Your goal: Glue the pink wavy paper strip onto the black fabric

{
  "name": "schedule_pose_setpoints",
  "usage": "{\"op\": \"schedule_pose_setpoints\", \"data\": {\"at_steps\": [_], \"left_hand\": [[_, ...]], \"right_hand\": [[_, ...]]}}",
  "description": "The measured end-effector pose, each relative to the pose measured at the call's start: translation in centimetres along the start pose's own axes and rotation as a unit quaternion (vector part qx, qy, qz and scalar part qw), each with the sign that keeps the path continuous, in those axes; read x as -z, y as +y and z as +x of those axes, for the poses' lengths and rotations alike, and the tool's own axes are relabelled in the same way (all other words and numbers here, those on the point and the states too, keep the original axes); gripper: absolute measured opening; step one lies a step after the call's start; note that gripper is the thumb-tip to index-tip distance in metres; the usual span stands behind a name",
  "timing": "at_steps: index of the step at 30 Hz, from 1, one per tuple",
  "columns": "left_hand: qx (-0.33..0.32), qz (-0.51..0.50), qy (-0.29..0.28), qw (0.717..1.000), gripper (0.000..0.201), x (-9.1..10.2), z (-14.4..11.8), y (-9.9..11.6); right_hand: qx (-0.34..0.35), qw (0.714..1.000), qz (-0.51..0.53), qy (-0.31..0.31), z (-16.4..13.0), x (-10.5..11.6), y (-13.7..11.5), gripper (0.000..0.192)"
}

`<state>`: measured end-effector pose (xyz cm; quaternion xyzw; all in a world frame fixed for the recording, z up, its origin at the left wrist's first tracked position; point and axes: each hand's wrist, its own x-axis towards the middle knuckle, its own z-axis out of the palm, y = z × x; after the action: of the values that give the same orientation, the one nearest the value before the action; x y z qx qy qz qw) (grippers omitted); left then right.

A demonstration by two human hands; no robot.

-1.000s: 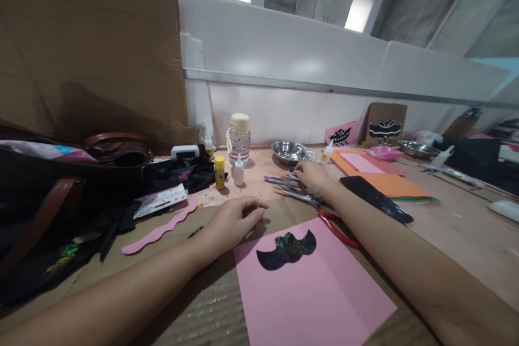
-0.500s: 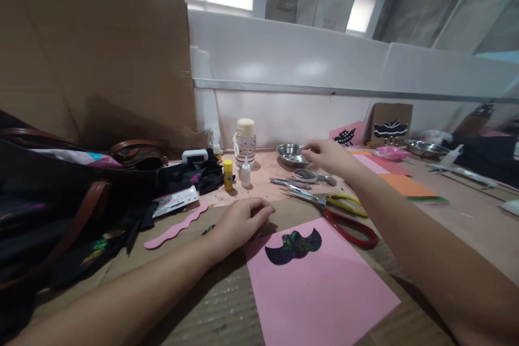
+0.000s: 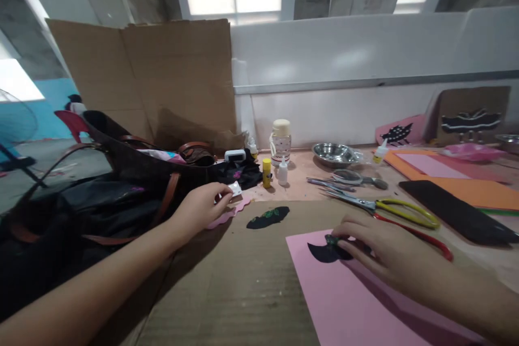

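Observation:
My left hand (image 3: 200, 208) reaches left to the edge of the black bag (image 3: 97, 200), with its fingertips at a small white packet (image 3: 234, 189) above a wavy pink foam strip (image 3: 227, 215). My right hand (image 3: 385, 251) rests flat on the pink sheet (image 3: 344, 303), its fingers pressing on a black glittery cut-out (image 3: 324, 252) and covering part of it. Another black glittery cut-out (image 3: 267, 217) lies loose on the brown cardboard (image 3: 243, 281) between the two hands.
Yellow-handled scissors (image 3: 385, 206) and red-handled scissors (image 3: 425, 238) lie right of centre. Behind stand a yellow glue stick (image 3: 266, 172), a small white bottle (image 3: 283, 172), a cream-capped jar (image 3: 280, 141), a steel bowl (image 3: 334, 153), orange and pink sheets (image 3: 446, 173) and a black strip (image 3: 454, 216).
The camera turned left. My right hand came back from the steel bowl to press on the cut-out on the pink sheet. My left hand moved left toward the bag and white packet.

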<state>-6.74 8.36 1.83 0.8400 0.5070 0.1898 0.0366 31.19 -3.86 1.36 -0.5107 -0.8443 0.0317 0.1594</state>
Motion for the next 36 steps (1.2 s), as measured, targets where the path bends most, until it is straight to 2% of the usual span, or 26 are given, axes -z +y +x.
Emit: {"op": "schedule_pose_setpoints", "data": {"at_steps": [3, 7, 9, 19, 23, 28, 36], "left_hand": [[-0.008, 0.006, 0.014, 1.0, 0.027, -2.1, -1.5, -1.5], [-0.047, 0.005, 0.015, 0.999, 0.028, -3.2, -1.4, -1.3], [-0.062, 0.009, 0.017, 0.998, 0.028, -3.2, -1.1, -1.0], [-0.1, 0.019, -0.007, 0.995, 0.03, -3.4, -0.7, -1.1], [-0.112, 0.013, -0.02, 0.993, 0.029, -3.4, -0.5, -1.4], [-0.115, 0.012, -0.021, 0.993, 0.029, -3.5, -0.5, -1.6], [-0.115, -0.03, -0.02, 0.993, 0.028, -3.4, -0.6, -1.7]], "right_hand": [[-0.006, 0.999, 0.024, 0.024, 0.6, -1.6, 0.6, 0.03], [-0.051, 0.995, 0.083, 0.038, 1.9, -3.0, 1.6, 0.038], [-0.067, 0.991, 0.107, 0.04, 2.1, -3.4, 2.1, 0.038], [-0.045, 0.991, 0.113, 0.049, 1.9, -3.7, 2.5, 0.035], [-0.067, 0.987, 0.132, 0.058, 2.0, -4.1, 2.6, 0.038], [-0.09, 0.984, 0.138, 0.061, 1.9, -4.5, 2.8, 0.038], [-0.085, 0.988, 0.118, 0.053, 2.2, -4.1, 2.4, 0.038]]}}
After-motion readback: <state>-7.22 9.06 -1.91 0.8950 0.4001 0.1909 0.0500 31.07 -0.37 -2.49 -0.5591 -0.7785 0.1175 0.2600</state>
